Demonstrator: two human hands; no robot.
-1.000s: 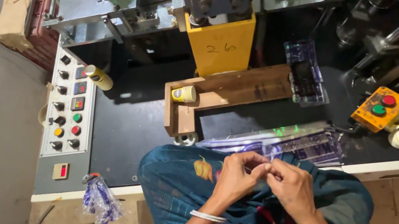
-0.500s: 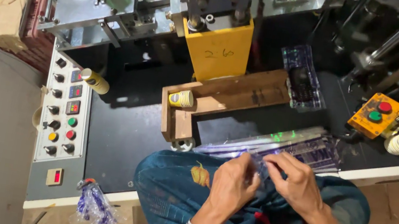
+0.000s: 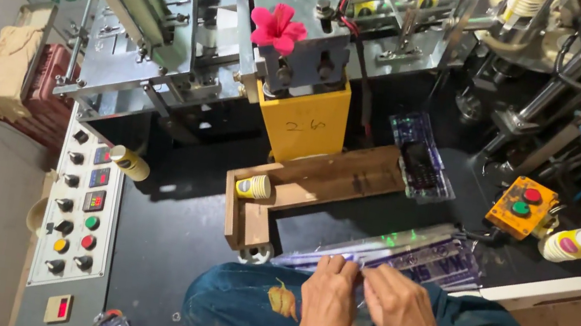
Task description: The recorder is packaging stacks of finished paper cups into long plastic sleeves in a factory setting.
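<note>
My left hand (image 3: 329, 297) and my right hand (image 3: 401, 309) meet over my lap in teal cloth (image 3: 242, 312), at the near edge of a machine table. Both pinch the edge of a clear plastic sleeve (image 3: 400, 258) with purple print that lies flat on the black table top. The fingertips touch each other at the sleeve's near end. Bangles circle both wrists. What lies inside the sleeve cannot be made out.
A wooden L-shaped chute (image 3: 317, 191) holds a small paper cup (image 3: 253, 186). Behind it stand a yellow block (image 3: 302, 119) and a pink flower (image 3: 278, 27). A control panel (image 3: 77, 218) is at left, an orange button box (image 3: 521, 207) and stacked cups (image 3: 568, 245) at right.
Both hands moved forward from my lap to the table edge and took hold of the plastic sleeve. The view tilted up, showing more of the machine.
</note>
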